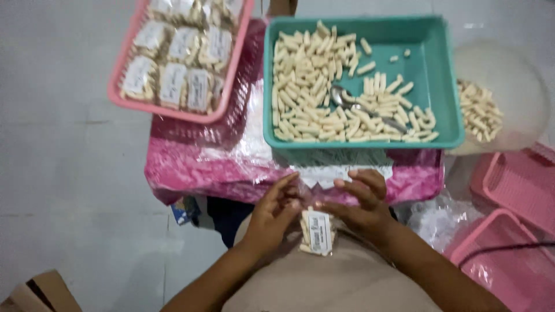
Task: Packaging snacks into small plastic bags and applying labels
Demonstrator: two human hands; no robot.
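Observation:
My left hand (273, 212) and my right hand (359, 203) both grip a small clear plastic packet (317, 232) of pale stick snacks with a white label, held upright close to my body. Just beyond my hands stands a teal tray (445, 86) holding many loose pale stick snacks (309, 86) and a metal spoon (347, 101). A pink basket (124, 75) at the upper left holds several filled, labelled packets (173, 81).
The tray and basket rest on a pink plastic-covered surface (191, 164). A clear bag with more snacks (480, 110) lies at the right. Two pink baskets (509, 254) sit at the lower right. A cardboard box corner (40, 292) shows at the lower left on the grey floor.

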